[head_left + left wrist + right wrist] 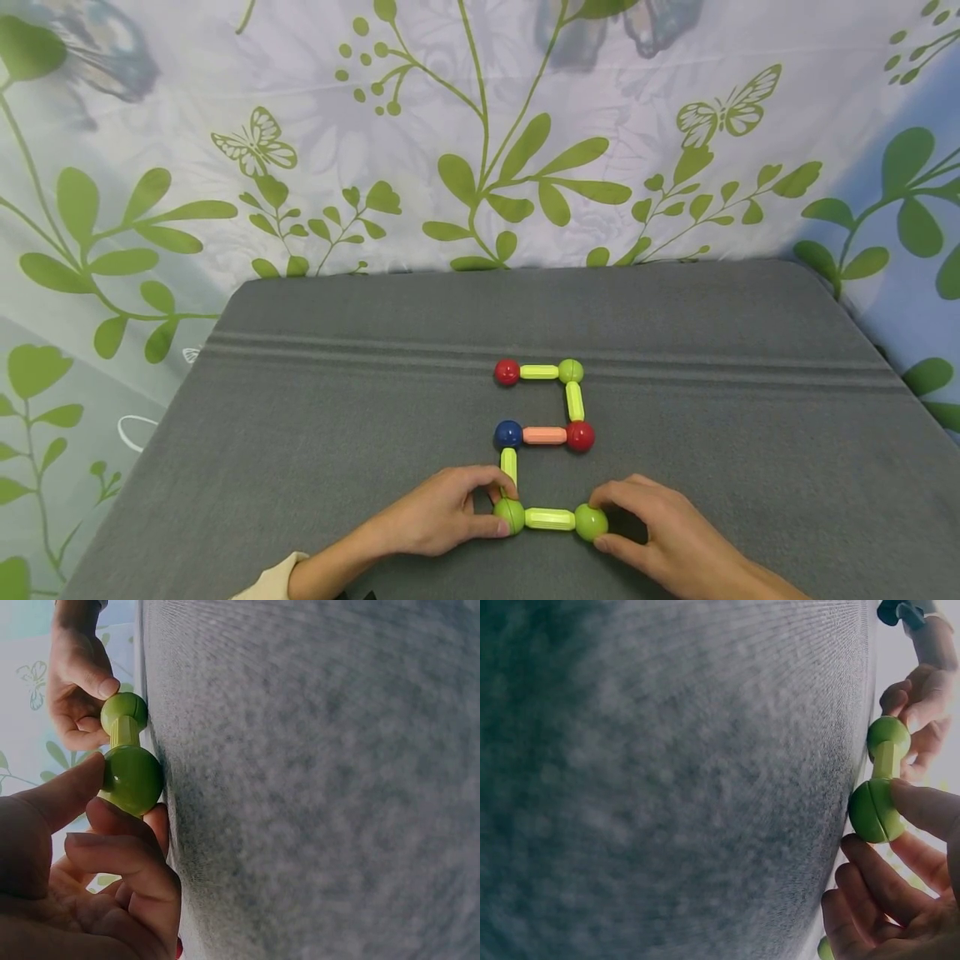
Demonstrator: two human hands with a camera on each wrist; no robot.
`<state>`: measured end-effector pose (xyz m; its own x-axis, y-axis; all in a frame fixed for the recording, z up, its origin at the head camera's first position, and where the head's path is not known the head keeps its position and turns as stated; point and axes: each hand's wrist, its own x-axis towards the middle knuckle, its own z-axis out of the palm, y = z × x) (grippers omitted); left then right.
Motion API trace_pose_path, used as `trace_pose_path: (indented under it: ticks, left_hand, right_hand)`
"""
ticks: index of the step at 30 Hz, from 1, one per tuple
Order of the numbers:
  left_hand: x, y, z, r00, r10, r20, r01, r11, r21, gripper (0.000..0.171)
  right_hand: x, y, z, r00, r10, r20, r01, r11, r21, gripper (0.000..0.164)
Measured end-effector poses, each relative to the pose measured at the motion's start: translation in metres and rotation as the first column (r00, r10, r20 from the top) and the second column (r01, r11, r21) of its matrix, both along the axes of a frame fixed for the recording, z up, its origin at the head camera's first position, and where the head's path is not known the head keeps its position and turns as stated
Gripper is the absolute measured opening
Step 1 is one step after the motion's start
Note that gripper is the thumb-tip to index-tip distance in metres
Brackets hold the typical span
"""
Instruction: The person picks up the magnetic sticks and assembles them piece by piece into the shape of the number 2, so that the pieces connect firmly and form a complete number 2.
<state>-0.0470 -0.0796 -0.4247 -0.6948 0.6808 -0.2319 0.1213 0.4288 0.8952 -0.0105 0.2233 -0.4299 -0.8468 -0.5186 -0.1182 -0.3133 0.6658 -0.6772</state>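
Note:
Magnetic rods and balls lie joined in a flat, angular S-like chain turned backward at the top. My left hand pinches the green ball at the lower left corner, thumb in front and fingers behind. The green ball at the lower right end is between my right hand's thumb and fingers. A yellow-green rod joins these two balls. From the left one, another yellow-green rod, partly hidden by my fingers, runs up to a blue ball. Both wrist views show each hand's thumb and fingertips on its ball.
Farther up the chain are an orange rod, a red ball, an upright yellow-green rod, a green ball, a top rod and a red ball. Grey cloth covers the table; a leaf-patterned curtain hangs behind.

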Motion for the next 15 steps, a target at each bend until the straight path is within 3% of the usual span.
trace_pose_path:
  ticks: [7, 12, 15]
  left_hand:
    - [-0.001, -0.003, -0.001, 1.0, -0.01, 0.006, 0.01, 1.0, 0.019, 0.023]
    - [-0.008, -0.011, 0.0, 0.995, -0.066, 0.07, 0.062, 0.997, 0.056, 0.028]
    - [-0.019, -0.017, 0.003, 0.993, -0.055, 0.1, 0.05, 0.997, 0.053, 0.031]
  right_hand:
    - [-0.002, 0.0, -0.001, 0.999, 0.011, 0.041, -0.011, 1.0, 0.009, 0.029]
    - [-0.002, -0.001, 0.0, 0.992, 0.027, -0.127, -0.032, 0.999, -0.03, 0.026]
    - [-0.008, -0.001, 0.002, 0.962, -0.033, -0.271, 0.015, 0.998, -0.068, 0.02]
